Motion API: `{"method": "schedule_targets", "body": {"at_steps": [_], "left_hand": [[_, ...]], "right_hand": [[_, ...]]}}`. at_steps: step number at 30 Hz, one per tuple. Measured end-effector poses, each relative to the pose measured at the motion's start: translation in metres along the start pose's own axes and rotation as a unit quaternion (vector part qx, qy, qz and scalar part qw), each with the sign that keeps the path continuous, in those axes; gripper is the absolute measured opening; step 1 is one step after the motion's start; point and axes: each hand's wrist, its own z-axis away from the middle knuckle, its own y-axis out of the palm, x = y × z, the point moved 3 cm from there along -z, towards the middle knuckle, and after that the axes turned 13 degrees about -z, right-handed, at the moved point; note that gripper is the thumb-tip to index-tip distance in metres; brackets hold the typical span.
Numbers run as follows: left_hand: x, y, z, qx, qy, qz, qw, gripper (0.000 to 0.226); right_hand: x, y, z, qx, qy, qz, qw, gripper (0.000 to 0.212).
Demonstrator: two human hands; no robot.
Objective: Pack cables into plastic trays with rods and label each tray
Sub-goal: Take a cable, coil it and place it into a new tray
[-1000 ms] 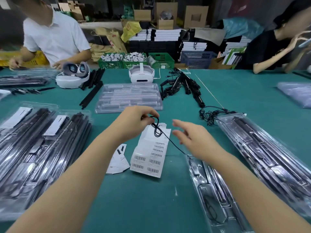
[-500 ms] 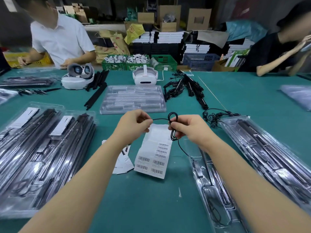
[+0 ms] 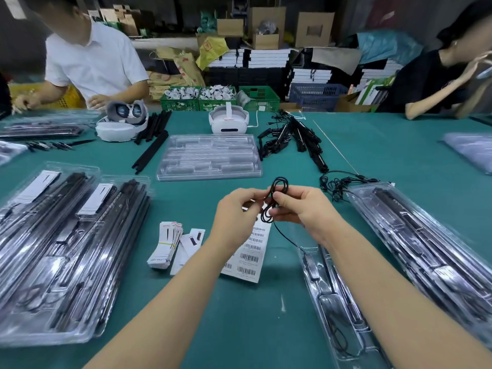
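- Cable [image 3: 275, 202]: thin, black, held in small loops above the bench [image 3: 239, 328], over the barcode label sheet [image 3: 251, 251].
- Left hand [image 3: 237, 214] pinches one side of the coil; right hand [image 3: 300, 209] pinches the other.
- Free tail runs down to the open tray [image 3: 335, 296] under the right forearm.
- Judgement: keep the loops even and small, hold the pinch firm, gather the tail before seating the coil in the tray pocket.

No text was legible. Barcode label sheet [image 3: 250, 249] on the green table [image 3: 239, 328] carried rows of barcodes with print too small to read. Red lettering on yellow bag [image 3: 210, 49] at rear was blurred, unreadable.
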Motion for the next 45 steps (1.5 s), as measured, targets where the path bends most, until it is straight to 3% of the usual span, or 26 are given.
{"method": "schedule_targets", "body": {"at_steps": [4,8,13,17,21,24,26,28,32,35,41,45], "left_hand": [[-0.001,0.008,0.005,0.046,0.024,-0.049,0.997,0.059],[0.001,0.014,0.011,0.123,-0.023,0.042,0.991,0.065],[0.007,0.022,0.018,0.15,-0.035,0.039,0.987,0.068],[0.013,0.028,0.019,0.143,-0.052,0.003,0.988,0.06],[0.022,0.023,0.017,0.076,-0.099,-0.019,0.992,0.036],[0.027,0.014,0.018,0.08,-0.154,0.157,0.972,0.035],[0.029,0.009,0.018,0.077,-0.178,0.323,0.926,0.044],[0.03,0.005,0.017,0.061,-0.179,0.39,0.901,0.043],[0.026,0.003,0.012,0.012,-0.139,0.311,0.94,0.027],[0.02,0.007,0.009,0.018,-0.109,0.267,0.957,0.016],[0.02,0.01,0.007,0.106,-0.134,0.251,0.953,0.011],[0.019,0.013,0.009,0.154,-0.154,0.297,0.93,0.033]], "right_hand": [[0.0,-0.007,0.0,-0.03,0.012,-0.023,0.999,0.013],[-0.003,-0.011,0.0,-0.052,0.011,-0.005,0.999,0.013],[-0.007,-0.014,0.0,-0.051,0.014,-0.005,0.999,0.009],[-0.011,-0.015,0.0,-0.056,0.013,-0.02,0.998,0.01],[-0.013,-0.016,0.002,-0.073,0.017,-0.038,0.997,0.006],[-0.012,-0.019,0.002,-0.088,0.015,-0.052,0.995,0.008],[-0.011,-0.021,0.002,-0.091,0.015,-0.059,0.994,0.008],[-0.012,-0.02,0.003,-0.079,0.018,-0.058,0.995,0.008],[-0.018,-0.014,0.005,-0.034,0.023,-0.011,0.999,0.008],[-0.02,-0.011,0.007,0.008,0.021,0.037,0.999,0.011],[-0.019,-0.012,0.015,0.031,0.003,0.056,0.998,0.009],[-0.022,-0.012,0.015,0.02,-0.004,0.067,0.998,0.008]]}}
